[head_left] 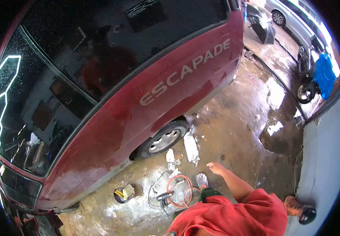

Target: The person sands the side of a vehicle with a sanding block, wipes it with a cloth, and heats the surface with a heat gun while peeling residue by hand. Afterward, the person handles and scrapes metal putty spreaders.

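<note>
While your right hand [216,168] is held out over the wet floor, look after your footing

Because the floor [232,118] shines with water around you, steady yourself before leaning any further. Your foot [202,181], at lower centre, stands just beside the coiled orange hose [179,176], so lift it clear rather than dragging it through the loops. Bend at the knees if you work low, and watch the dark gun-shaped tool [163,198] lying at the hose's left.

Your right hand is at lower centre, and its fingers look loosely curled. I can't make out anything between them, but they are too small here to tell whether they are clenched or pinching something slight. It appears to touch nothing around it. I cannot find your left hand, so I can't tell its grip.

Nearest your right hand is the long white strip [191,147], flat on the floor at the centre of the frame, up and to the left of your knuckles. The wheel [164,141] of the red van [111,137] is just beyond it, left of centre.
</note>
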A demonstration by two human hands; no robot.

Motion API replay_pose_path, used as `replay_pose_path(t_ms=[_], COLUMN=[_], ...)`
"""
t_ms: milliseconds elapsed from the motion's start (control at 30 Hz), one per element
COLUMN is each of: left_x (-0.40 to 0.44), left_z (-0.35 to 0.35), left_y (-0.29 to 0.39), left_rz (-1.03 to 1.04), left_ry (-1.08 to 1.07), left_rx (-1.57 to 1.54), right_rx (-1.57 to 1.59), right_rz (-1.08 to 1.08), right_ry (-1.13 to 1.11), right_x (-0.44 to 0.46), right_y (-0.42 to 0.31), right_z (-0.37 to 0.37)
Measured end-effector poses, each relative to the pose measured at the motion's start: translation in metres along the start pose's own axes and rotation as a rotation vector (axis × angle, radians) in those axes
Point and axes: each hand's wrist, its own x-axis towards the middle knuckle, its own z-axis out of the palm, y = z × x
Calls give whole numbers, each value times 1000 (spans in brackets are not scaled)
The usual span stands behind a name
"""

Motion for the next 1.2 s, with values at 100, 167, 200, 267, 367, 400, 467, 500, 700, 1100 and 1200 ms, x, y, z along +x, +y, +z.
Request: replay_pose_path(t_ms=[100,167,200,267,367,400,467,500,700,1100,1200], left_x=[19,25,28,26,1,-9,-30,-42,-128,-190,-196], left_z=[-10,-12,-13,-11,4,11,32,45,121,211,226], left_y=[51,70,76,80,64,56,42,35,9,24,26], left_rz=[72,102,106,96,-5,-48,-121,-157,-381,-707,-752], left_ry=[53,69,74,91,108,110,100,86,3,9,9], left_rx=[-72,-95,-101,-121,-146,-152,-150,-147,-141,-361,-399], right_rx=[-72,-418,-121,246,401,410,491,565,1112,1111,1199], right_rz=[-34,-159,195,328,556,538,467,419,257,503,541], right_ry=[-49,-119,-189,-242,-252,-279,-285,-275,-241,325,396], right_x=[30,32,42,63,69,79,113,131,264,442,448], right_y=[37,70,85,129,74,48,8,-10,-131,-247,-259], right_z=[15,27,36,47,43,41,39,41,79,108,110])
